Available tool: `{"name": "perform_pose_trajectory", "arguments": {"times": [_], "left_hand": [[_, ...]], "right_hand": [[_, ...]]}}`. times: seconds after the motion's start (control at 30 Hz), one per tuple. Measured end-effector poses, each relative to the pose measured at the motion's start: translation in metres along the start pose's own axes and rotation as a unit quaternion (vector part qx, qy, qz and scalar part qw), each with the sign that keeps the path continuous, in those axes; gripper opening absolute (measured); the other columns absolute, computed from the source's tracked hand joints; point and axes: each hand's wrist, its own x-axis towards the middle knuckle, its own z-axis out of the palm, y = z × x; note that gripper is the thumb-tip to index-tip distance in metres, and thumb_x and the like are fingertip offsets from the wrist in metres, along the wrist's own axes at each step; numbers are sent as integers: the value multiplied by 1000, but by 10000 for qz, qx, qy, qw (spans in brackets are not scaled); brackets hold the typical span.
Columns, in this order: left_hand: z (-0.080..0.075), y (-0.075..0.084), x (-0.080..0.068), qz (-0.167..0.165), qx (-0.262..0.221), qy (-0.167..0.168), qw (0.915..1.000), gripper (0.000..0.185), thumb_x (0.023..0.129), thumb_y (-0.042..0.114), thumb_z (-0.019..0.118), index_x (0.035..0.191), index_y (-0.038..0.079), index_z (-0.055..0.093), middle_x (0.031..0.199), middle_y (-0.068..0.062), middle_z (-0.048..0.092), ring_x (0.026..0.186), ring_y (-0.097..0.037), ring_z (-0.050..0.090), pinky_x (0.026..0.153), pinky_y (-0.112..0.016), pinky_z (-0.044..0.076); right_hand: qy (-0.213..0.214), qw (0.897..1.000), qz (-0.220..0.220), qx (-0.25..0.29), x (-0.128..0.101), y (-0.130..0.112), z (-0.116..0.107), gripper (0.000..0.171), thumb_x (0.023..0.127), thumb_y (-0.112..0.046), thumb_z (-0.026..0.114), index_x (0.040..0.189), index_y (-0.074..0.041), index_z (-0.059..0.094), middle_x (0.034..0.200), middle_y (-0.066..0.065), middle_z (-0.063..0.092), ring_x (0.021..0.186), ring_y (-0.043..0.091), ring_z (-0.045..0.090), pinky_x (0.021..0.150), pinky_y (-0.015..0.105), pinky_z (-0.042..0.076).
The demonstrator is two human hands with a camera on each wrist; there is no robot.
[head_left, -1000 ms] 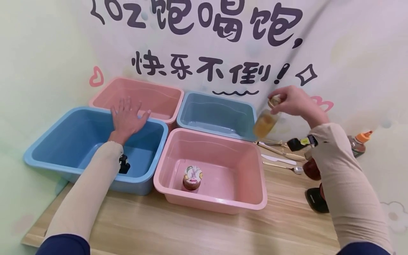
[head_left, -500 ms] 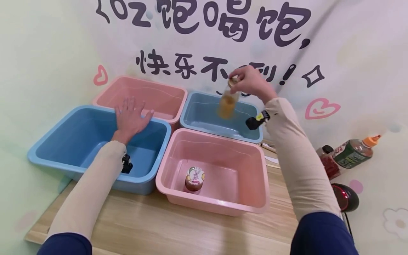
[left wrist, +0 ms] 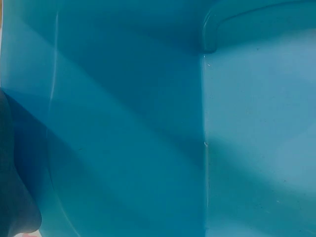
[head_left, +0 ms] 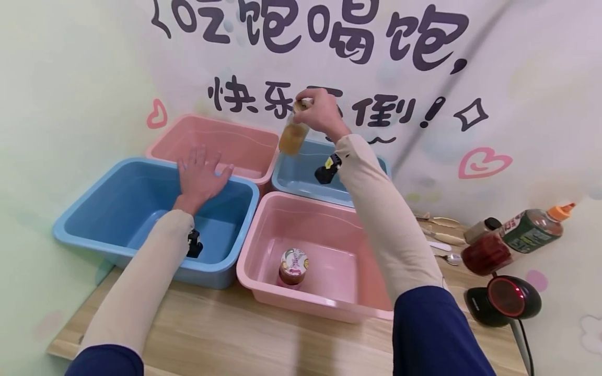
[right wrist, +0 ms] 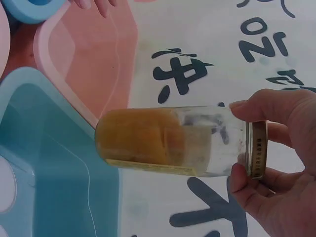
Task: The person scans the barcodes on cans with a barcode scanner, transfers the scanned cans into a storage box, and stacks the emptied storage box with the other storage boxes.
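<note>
My right hand [head_left: 322,112] grips a glass jar [head_left: 292,138] by its lid. In the right wrist view the jar [right wrist: 158,140] is clear, with a gold lid [right wrist: 258,148] and an amber filling at the bottom end. It hangs tilted above the seam between the rear pink tub [head_left: 226,130] and the rear blue tub [head_left: 305,175]. Fingers spread, my left hand [head_left: 202,177] rests on the back rim of the front blue tub [head_left: 113,256]. The left wrist view mostly shows the inner blue wall [left wrist: 133,148] of that tub.
A small jar with a printed lid [head_left: 293,263] stands in the front pink tub [head_left: 329,303]. To the right are a spoon [head_left: 450,258], other cutlery, an orange-capped sauce bottle [head_left: 531,230] and a black device with a red ring [head_left: 510,296]. A printed cloth hangs behind.
My right hand has carried the glass jar leftward from the right end of the rear blue tub, over that tub. My left hand stays on the rim. The head view has shifted slightly.
</note>
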Motion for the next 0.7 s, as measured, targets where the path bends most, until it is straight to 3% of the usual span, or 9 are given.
{"name": "perform_pose_trajectory", "arguments": {"times": [0.17,0.47,0.7], "left_hand": [[1,-3,-2,-30,-8,-31,10000,75,99,59,33,159,13,26,169,-18,2,156,-40,-4,118,-71,-5],[1,-4,-4,-31,17,68,10000,74,99,59,34,158,15,29,169,-15,8,156,-40,2,119,-71,0],[2,-4,-2,11,-16,143,9999,74,98,62,33,159,19,28,169,-12,10,156,-38,3,120,-68,-1]], "right_hand": [[-36,9991,-406,-137,12,-8,31,47,81,-12,76,127,-11,68,130,6,64,109,18,55,90,27,50],[-369,9955,-798,-366,23,-13,86,52,87,-14,75,137,-10,61,137,8,62,116,20,57,97,29,51],[-656,9910,-979,-636,26,-3,117,49,86,-9,74,134,-11,63,129,8,66,111,21,59,95,31,52]]}}
